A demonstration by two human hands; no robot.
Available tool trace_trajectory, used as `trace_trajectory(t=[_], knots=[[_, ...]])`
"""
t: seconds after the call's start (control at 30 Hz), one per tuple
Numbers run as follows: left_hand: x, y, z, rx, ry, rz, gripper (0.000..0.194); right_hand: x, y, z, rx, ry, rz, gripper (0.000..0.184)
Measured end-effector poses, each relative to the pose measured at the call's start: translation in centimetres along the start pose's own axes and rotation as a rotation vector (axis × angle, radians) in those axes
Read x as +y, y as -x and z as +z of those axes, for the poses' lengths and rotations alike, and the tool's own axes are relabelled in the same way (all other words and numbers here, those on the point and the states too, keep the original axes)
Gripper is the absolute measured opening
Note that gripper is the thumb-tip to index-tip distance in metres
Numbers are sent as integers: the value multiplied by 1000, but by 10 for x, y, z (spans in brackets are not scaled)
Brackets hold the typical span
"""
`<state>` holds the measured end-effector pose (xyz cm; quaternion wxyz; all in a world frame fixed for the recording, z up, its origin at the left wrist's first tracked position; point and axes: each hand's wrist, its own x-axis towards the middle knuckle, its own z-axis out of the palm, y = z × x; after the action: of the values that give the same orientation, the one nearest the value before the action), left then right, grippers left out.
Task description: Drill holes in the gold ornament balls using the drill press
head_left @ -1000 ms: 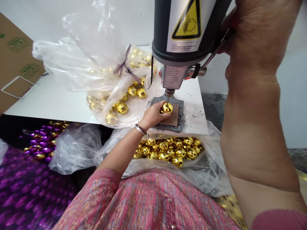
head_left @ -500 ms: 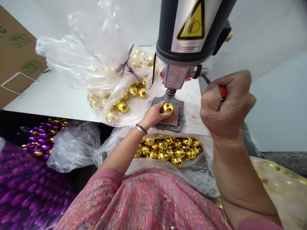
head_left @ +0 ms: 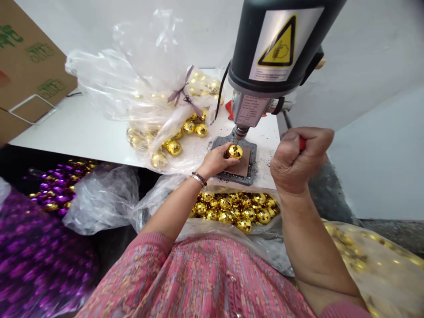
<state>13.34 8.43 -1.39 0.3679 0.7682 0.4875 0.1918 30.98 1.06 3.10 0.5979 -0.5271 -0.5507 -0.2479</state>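
Observation:
Between the thumb and fingers of my left hand (head_left: 217, 160) is a shiny gold faceted ball (head_left: 235, 152), held on a brown square pad (head_left: 240, 167). The pad lies on the grey base (head_left: 251, 174) of a drill press (head_left: 251, 108). The press's thin bit comes down to the top of the ball; I cannot tell how deep it goes. At the right, my right hand (head_left: 300, 157) is wrapped round the red-tipped feed lever (head_left: 302, 144) of the press. A bracelet circles my left wrist.
An open plastic bag of gold balls (head_left: 228, 214) lies before my body. A tied clear bag (head_left: 149, 106) with more gold balls rests on the white table (head_left: 82, 143). Purple balls (head_left: 58, 190) and a cardboard box (head_left: 33, 66) are at the left. Dark shavings surround the base.
My right hand has come down and a little left with the lever. My left hand still holds the ball under the bit. The whole view has shifted slightly.

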Motion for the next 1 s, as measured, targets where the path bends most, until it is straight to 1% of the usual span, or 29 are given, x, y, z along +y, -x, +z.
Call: trace_trajectory(t=[0.1,0.2,0.27,0.33,0.4,0.47,0.5,0.57,0.63,0.67,0.7,0.73,0.77,0.8,0.83,0.87,0.9,0.93,0.97,1.0], knots=[[-1,0,0,2,15,-2,65,0,7,4,27,-75,-27,19],[-1,-1,1,6,46,-10,65,-5,-1,7,59,-123,-14,24],[-1,-1,2,21,63,-10,62,-9,-18,9,79,-133,18,26],[1,0,3,42,87,-5,58,-14,-41,10,90,-147,72,26],[1,7,1,65,110,-2,51,-17,-62,11,53,-168,150,24],[-1,19,-6,69,117,0,45,-19,-77,10,-21,-193,219,22],[-3,27,-11,46,109,10,44,-20,-81,9,-59,-206,250,21],[-10,43,-23,-60,75,46,50,-21,-84,7,-97,-229,290,20],[-19,58,-37,-182,28,64,66,-23,-83,6,-68,-248,304,20],[-25,64,-44,-209,5,54,71,-23,-81,5,-54,-248,304,21],[-30,67,-51,-193,-19,31,71,-23,-80,5,-45,-243,299,22],[-36,69,-57,-133,-50,-2,65,-24,-78,6,-29,-243,290,23],[-42,69,-64,-37,-93,-39,56,-24,-76,6,-26,-244,286,24],[-47,67,-71,86,-152,-78,48,-24,-75,6,-17,-255,278,25],[-52,64,-78,214,-222,-123,43,-24,-74,7,-9,-270,270,25],[-56,61,-85,328,-298,-172,43,-24,-73,7,-1,-289,265,25],[-60,57,-92,409,-370,-223,45,-24,-72,7,2,-310,260,25],[-64,54,-98,446,-433,-273,48,-24,-72,7,-1,-332,250,24],[-66,51,-103,440,-486,-310,49,-25,-71,7,4,-353,234,24],[-69,48,-108,402,-530,-333,49,-25,-71,7,7,-369,220,24]])
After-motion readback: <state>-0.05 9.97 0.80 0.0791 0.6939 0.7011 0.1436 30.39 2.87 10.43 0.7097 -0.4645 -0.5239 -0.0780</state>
